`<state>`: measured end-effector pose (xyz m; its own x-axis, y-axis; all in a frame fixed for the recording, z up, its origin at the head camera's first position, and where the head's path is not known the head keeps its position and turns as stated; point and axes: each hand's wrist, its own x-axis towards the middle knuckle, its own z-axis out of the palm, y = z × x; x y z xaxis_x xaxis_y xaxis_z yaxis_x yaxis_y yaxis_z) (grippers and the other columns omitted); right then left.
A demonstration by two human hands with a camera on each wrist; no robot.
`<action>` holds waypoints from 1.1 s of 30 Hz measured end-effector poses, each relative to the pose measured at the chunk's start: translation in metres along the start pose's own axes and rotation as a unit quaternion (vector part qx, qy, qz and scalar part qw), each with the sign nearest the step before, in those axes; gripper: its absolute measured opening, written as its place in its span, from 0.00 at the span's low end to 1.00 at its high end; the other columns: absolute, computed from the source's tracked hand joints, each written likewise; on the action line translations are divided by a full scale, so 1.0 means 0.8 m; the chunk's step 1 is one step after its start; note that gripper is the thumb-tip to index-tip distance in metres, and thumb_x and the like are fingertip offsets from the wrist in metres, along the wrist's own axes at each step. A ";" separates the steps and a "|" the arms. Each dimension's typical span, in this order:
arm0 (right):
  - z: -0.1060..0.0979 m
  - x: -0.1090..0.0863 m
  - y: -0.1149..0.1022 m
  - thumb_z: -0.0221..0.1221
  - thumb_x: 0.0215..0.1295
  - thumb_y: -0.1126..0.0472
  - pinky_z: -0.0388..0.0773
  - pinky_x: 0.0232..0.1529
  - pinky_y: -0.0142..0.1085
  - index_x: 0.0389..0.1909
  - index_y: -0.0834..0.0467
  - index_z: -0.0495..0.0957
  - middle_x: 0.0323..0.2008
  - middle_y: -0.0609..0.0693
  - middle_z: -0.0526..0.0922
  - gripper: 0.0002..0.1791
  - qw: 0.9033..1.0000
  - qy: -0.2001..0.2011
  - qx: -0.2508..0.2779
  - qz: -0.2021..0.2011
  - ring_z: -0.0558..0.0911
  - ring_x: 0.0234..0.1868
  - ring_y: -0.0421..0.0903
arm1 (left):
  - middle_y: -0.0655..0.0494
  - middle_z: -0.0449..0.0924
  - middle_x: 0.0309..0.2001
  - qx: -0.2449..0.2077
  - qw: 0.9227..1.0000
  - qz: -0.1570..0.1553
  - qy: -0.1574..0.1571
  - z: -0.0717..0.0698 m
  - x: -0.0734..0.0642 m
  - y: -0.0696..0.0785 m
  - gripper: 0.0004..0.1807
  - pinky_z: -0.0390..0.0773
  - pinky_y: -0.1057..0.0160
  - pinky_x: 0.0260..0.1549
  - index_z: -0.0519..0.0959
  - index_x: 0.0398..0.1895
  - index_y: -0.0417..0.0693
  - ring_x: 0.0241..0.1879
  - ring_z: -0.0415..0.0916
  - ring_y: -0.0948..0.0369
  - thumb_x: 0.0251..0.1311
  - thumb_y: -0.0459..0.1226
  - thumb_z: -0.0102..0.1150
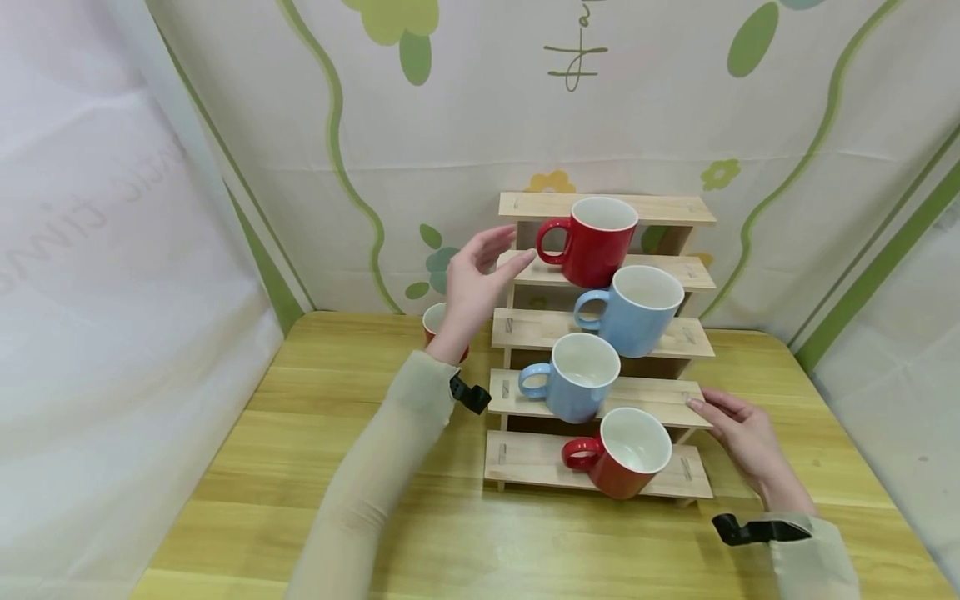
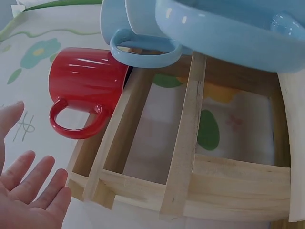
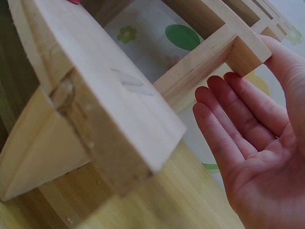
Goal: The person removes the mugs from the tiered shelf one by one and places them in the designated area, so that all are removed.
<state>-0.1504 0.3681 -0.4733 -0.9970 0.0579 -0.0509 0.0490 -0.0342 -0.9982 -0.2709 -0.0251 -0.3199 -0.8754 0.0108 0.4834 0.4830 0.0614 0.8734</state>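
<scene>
Right hand (image 1: 738, 437), at 4 o'clock of the stepped wooden rack (image 1: 525, 329): palm turned in, fingers straight and loose, fingertips (image 1: 697, 405) touching the right end of the second step from the bottom. Grip apart, holding nothing. Right wrist view confirms the thumb against the step's end.

Left hand (image 1: 476, 279), at 9 o'clock of the rack, raised to the level of the upper steps: fingers spread and relaxed, grip apart, empty. Fingertips just beside the handle of the upper red mug (image 1: 592, 237); contact cannot be told.

Rack holds four mugs, near to far: lower red mug (image 1: 626, 454) on the bottom step, small blue mug (image 1: 573, 377) above, large blue mug (image 1: 633, 308) above that, the upper red mug near the top. All handles point to 9 o'clock.

A fifth red mug (image 1: 433, 321) stands behind the left wrist, mostly hidden.

Tabletop (image 1: 315, 467): pale yellow wood planks. At 12 o'clock, a white backdrop (image 1: 450, 125) printed with green vines and flowers; plain white cloth (image 1: 112, 292) at 9 o'clock.
</scene>
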 end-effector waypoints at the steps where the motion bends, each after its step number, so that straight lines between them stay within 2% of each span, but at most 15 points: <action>1: 0.000 0.000 0.000 0.63 0.72 0.62 0.80 0.43 0.23 0.47 0.40 0.85 0.44 0.36 0.85 0.11 1.000 0.001 0.001 0.000 0.81 0.47 0.31 | 0.60 0.82 0.58 0.001 1.000 -0.004 -0.002 0.001 0.002 -0.001 0.29 0.74 0.60 0.61 0.79 0.63 0.48 0.58 0.76 0.64 0.61 0.49 0.73; 6: 0.001 -0.001 0.001 0.63 0.72 0.62 0.80 0.43 0.23 0.47 0.40 0.85 0.44 0.36 0.85 0.11 1.000 0.002 0.010 -0.002 0.81 0.46 0.31 | 0.55 0.82 0.58 -0.007 1.000 -0.014 -0.014 0.009 0.012 -0.002 0.29 0.75 0.58 0.61 0.79 0.63 0.48 0.59 0.77 0.55 0.61 0.47 0.74; 13: 0.002 -0.001 0.001 0.63 0.72 0.63 0.81 0.43 0.24 0.47 0.42 0.86 0.45 0.37 0.85 0.11 1.000 -0.003 0.020 -0.006 0.81 0.47 0.32 | 0.57 0.83 0.55 -0.022 0.999 -0.017 -0.018 0.021 0.023 -0.002 0.26 0.79 0.65 0.55 0.80 0.61 0.48 0.53 0.79 0.62 0.61 0.44 0.74; 22: 0.003 -0.001 0.001 0.63 0.72 0.63 0.81 0.44 0.24 0.46 0.42 0.86 0.45 0.37 0.85 0.11 1.000 -0.001 0.022 -0.007 0.81 0.47 0.33 | 0.55 0.83 0.55 -0.034 0.997 -0.043 -0.055 0.034 0.025 0.000 0.24 0.81 0.66 0.51 0.81 0.61 0.52 0.51 0.80 0.63 0.62 0.44 0.73; 27: 0.004 0.000 0.002 0.63 0.72 0.64 0.81 0.44 0.24 0.46 0.43 0.87 0.45 0.37 0.85 0.11 1.000 0.004 0.026 -0.007 0.81 0.47 0.32 | 0.58 0.83 0.54 -0.030 0.996 -0.055 -0.058 0.037 0.027 0.002 0.25 0.81 0.67 0.50 0.80 0.61 0.52 0.51 0.79 0.63 0.63 0.45 0.72; 29: 0.004 -0.001 0.002 0.63 0.72 0.64 0.81 0.44 0.24 0.47 0.44 0.87 0.45 0.36 0.85 0.12 1.000 0.006 0.026 -0.007 0.81 0.47 0.31 | 0.59 0.83 0.53 -0.031 0.996 -0.058 -0.060 0.038 0.027 0.002 0.24 0.81 0.66 0.50 0.80 0.61 0.51 0.51 0.80 0.63 0.63 0.45 0.71; 33: 0.004 -0.002 0.002 0.62 0.73 0.65 0.81 0.44 0.24 0.47 0.44 0.87 0.46 0.36 0.84 0.12 1.000 0.005 0.029 -0.008 0.81 0.47 0.31 | 0.58 0.83 0.51 -0.050 0.994 -0.068 -0.067 0.039 0.031 0.002 0.23 0.84 0.57 0.49 0.80 0.60 0.49 0.49 0.81 0.61 0.64 0.44 0.71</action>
<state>-0.1493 0.3645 -0.4744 -0.9970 0.0682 -0.0363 0.0301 -0.0901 -0.9955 -0.2923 0.0068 -0.3082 -0.9245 0.1423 0.3536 0.3533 -0.0280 0.9351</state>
